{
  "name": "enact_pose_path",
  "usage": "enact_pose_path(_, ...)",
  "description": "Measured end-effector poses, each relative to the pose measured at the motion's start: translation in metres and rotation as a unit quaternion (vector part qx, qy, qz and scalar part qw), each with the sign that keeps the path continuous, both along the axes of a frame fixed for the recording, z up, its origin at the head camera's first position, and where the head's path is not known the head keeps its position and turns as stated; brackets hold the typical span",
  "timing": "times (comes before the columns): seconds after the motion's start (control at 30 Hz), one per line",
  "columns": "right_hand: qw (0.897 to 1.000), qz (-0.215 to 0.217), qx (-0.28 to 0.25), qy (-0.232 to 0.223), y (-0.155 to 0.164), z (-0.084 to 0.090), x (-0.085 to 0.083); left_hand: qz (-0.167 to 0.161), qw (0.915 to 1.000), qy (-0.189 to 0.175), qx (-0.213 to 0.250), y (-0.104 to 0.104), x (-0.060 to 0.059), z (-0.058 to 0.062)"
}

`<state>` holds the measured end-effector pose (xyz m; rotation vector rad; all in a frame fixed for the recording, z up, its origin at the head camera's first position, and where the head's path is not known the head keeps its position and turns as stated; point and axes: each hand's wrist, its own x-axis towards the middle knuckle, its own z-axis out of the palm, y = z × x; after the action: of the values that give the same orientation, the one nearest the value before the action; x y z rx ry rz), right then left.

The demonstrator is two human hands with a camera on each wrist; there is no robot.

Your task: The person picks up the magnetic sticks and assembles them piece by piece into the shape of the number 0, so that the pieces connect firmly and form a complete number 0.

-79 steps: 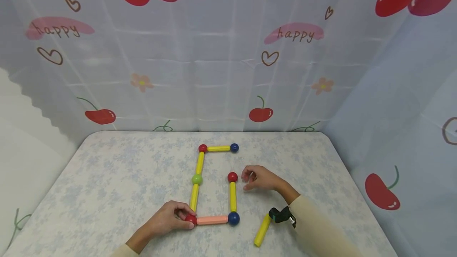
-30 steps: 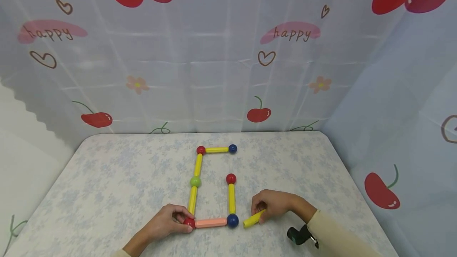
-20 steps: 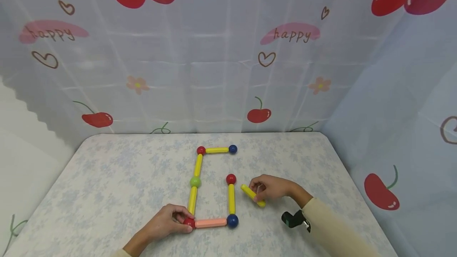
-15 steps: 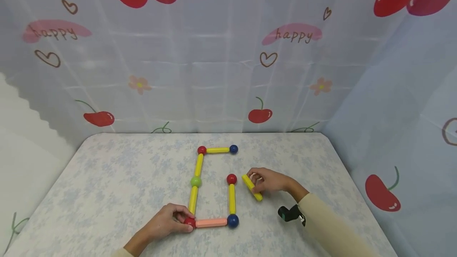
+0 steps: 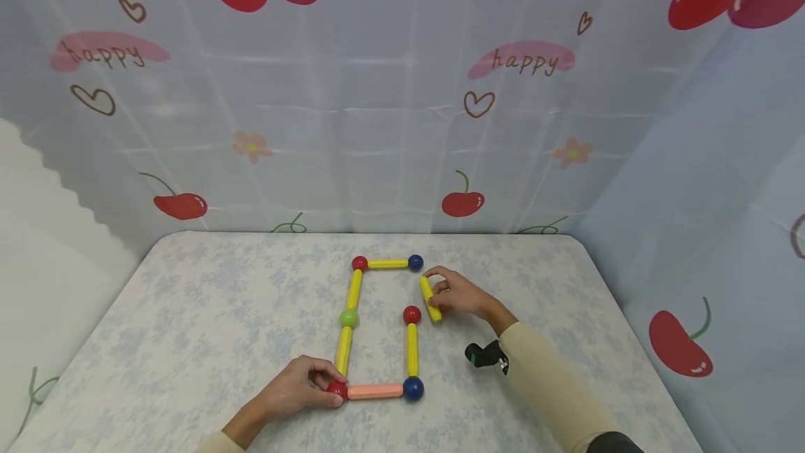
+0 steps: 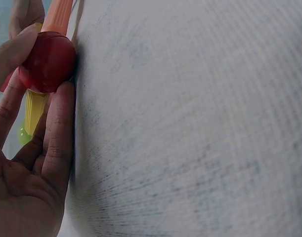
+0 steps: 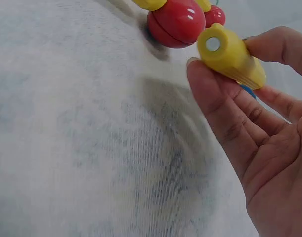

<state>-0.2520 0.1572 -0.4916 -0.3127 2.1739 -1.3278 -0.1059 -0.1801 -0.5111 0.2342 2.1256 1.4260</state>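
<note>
A frame of rods and balls lies on the flowered table (image 5: 189, 313). My left hand (image 5: 302, 386) pinches the red corner ball (image 5: 337, 389) (image 6: 48, 61) at the near left, where a pink rod (image 5: 374, 391) and a yellow rod (image 5: 343, 349) meet. My right hand (image 5: 454, 292) (image 7: 249, 118) holds a loose yellow rod (image 5: 430, 298) (image 7: 232, 54) between thumb and fingers. The rod hangs just right of the red ball (image 5: 411, 314) (image 7: 175, 22) and below the blue ball (image 5: 415, 262) at the far right corner.
A green ball (image 5: 349, 317) joins the two left rods. A blue ball (image 5: 413, 388) ends the pink rod at the near right. A cherry-print curtain (image 5: 402, 89) rises behind and to the right of the table. A black wrist camera (image 5: 481, 355) sits on my right forearm.
My right hand picked the yellow rod up from the near right and carried it away from me, up beside the red ball. The left hand stayed on the red corner ball.
</note>
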Motion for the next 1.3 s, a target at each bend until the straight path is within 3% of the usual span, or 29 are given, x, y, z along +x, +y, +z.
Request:
enact_pose_path(0.33, 0.996, -0.08, -0.021, -0.02, -0.019, -0.008, -0.009, 0.003, 1.0, 0.0, 0.008, 0.0, 0.0, -0.004)
enact_pose_path(0.63, 0.984, -0.16, -0.066, -0.04, -0.031, -0.019, -0.012, -0.001, 0.9998, 0.0, 0.022, 0.002, 0.002, -0.002)
enact_pose_path(0.93, 0.976, -0.195, -0.088, -0.048, -0.039, -0.023, -0.014, -0.008, 0.9997, 0.01, 0.021, 0.001, 0.0, 0.002)
enact_pose_path(1.3, 0.977, -0.195, -0.07, -0.046, -0.045, -0.022, -0.017, 0.003, 0.9998, 0.012, 0.015, 0.001, 0.001, 0.003)
